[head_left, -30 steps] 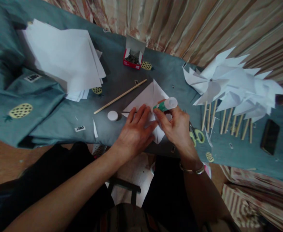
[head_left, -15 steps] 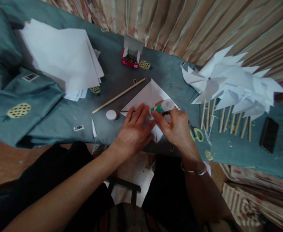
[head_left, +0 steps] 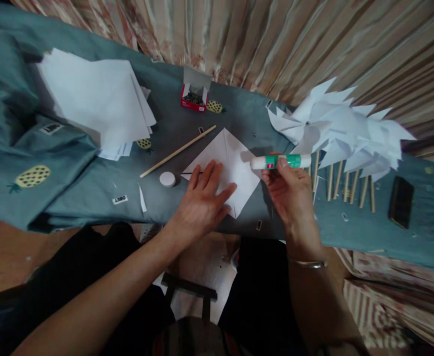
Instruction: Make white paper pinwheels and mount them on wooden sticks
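My left hand [head_left: 202, 198] lies with fingers spread on a square sheet of white paper [head_left: 237, 165], which is turned corner-up and carries crease lines and a cut at its left corner. My right hand [head_left: 289, 190] grips a green and white glue stick [head_left: 281, 161] level above the paper's right corner. Left of the paper sits the round white cap [head_left: 167, 179]. A thin wooden stick [head_left: 177, 152] lies slanted along the paper's upper left side.
A stack of white paper [head_left: 94, 99] lies at the left. Behind stands an open red box of pins [head_left: 194, 97]. White paper pinwheels [head_left: 345, 128] on wooden sticks lie at the right, near a dark phone [head_left: 401, 201]. A paper scrap [head_left: 142, 199] lies near the table's front edge.
My right hand has lifted the glue stick off the paper's middle and moved it right, turning it level. My left hand stays on the paper. The view has shifted slightly.
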{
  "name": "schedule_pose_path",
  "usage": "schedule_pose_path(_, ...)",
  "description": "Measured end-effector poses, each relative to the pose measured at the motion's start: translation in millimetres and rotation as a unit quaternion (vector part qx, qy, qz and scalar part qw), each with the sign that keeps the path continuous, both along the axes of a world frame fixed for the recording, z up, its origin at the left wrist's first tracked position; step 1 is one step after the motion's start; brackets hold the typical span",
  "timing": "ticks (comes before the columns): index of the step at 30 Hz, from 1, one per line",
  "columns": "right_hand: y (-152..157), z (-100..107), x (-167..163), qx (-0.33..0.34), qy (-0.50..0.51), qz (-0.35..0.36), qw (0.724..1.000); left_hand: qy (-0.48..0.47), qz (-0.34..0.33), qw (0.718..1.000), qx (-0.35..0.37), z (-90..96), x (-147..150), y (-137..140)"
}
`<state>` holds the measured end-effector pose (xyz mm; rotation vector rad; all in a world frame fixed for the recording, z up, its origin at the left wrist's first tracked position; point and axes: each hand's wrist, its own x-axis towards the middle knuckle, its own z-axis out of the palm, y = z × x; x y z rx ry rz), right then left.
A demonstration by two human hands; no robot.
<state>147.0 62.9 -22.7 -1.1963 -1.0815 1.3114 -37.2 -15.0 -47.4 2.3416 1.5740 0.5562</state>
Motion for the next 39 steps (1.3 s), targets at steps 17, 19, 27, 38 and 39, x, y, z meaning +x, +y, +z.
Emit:
schedule_pose_path(17, -35, 8, 26, -0.163, 0.133, 0.039, 0.977, 0.016, 0.144, 0.989, 0.021, 24.3, -106, -13)
schedule_pose_path(19, -39, 9, 26, -0.158, 0.146, 0.041, 0.976, -0.002, 0.153, 0.988, 0.004, 24.2, -103, -16)
schedule_pose_path(27, -54, 14, 17, -0.184, 0.202, 0.058, 0.96, -0.117, 0.199, 0.972, -0.042, 32.7, -86, -6)
schedule_pose_path(38, -71, 20, -1, -0.175, 0.26, 0.124, 0.941, -0.662, 0.187, 0.676, -0.264, 45.6, -25, -15)
schedule_pose_path(39, -71, 21, -1, -0.172, 0.256, 0.129, 0.942, -0.66, 0.188, 0.675, -0.27, 46.1, -23, -16)
